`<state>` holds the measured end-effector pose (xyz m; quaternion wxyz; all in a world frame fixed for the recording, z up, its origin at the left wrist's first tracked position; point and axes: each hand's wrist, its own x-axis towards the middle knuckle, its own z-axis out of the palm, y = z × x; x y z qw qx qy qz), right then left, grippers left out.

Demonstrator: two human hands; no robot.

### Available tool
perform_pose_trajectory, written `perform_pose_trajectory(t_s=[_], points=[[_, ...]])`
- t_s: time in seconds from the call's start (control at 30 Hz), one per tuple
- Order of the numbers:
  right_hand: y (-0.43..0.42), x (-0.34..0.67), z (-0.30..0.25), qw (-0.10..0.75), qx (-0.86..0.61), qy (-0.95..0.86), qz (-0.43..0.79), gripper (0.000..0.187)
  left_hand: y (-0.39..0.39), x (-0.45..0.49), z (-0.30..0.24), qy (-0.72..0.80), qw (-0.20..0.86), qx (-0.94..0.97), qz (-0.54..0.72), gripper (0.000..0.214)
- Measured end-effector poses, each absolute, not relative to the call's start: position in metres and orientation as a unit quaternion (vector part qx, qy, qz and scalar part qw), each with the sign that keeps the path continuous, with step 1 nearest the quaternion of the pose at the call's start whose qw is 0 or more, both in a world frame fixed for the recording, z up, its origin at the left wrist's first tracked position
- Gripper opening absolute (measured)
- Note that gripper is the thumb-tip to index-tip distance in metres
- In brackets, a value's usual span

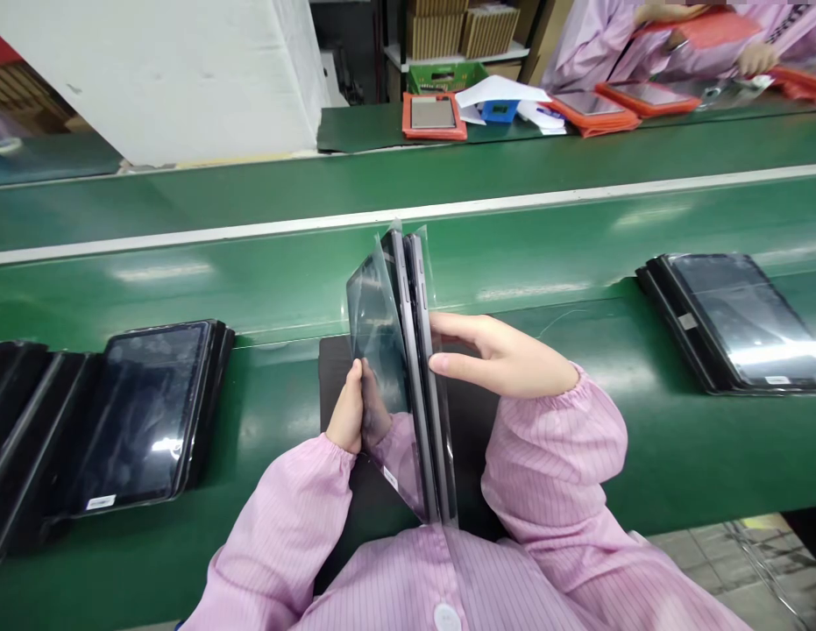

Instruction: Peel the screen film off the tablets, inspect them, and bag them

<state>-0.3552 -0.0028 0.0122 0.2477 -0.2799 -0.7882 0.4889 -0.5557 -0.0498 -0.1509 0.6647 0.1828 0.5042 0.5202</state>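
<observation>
Two tablets (389,350) in clear film stand on edge between my hands, side by side and slightly tilted, above a black mat (335,368). My left hand (351,410) grips the left tablet by its outer edge, thumb on the glossy screen; its other fingers are hidden behind. My right hand (493,352) lies against the back of the right tablet, with thumb and forefinger stretched along it. A small white label shows at the lower corner of the left tablet's screen. Both tablets' lower ends are close to my pink striped smock.
To the left lie several stacked tablets (145,412); another stack (742,315) lies to the right. Behind the green bench (276,412) runs a pale rail (250,229). Across it are orange-wrapped tablets (434,116), a green crate (447,77) and a co-worker's hand (755,60).
</observation>
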Motion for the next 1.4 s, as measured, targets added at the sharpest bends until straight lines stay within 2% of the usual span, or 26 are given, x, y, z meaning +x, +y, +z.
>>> perform_pose_trajectory(t_s=[0.27,0.57,0.77,1.27,1.4], points=[[-0.008,-0.348,0.02,0.247,-0.265,-0.811,0.46,0.034,-0.051,-0.555,-0.148,0.533,0.645,0.17,0.521,0.049],[-0.011,-0.343,0.02,0.253,-0.261,-0.832,0.418,0.048,-0.053,-0.556,-0.15,0.544,0.632,0.183,0.521,0.053],[-0.011,-0.34,0.023,0.267,-0.256,-0.837,0.403,0.041,-0.052,-0.552,-0.146,0.551,0.624,0.213,0.511,0.06],[-0.016,-0.34,0.027,0.26,-0.268,-0.839,0.396,0.038,-0.054,-0.556,-0.153,0.521,0.643,0.222,0.516,0.056],[-0.018,-0.341,0.028,0.264,-0.269,-0.823,0.426,0.033,-0.054,-0.556,-0.155,0.522,0.648,0.218,0.509,0.058]])
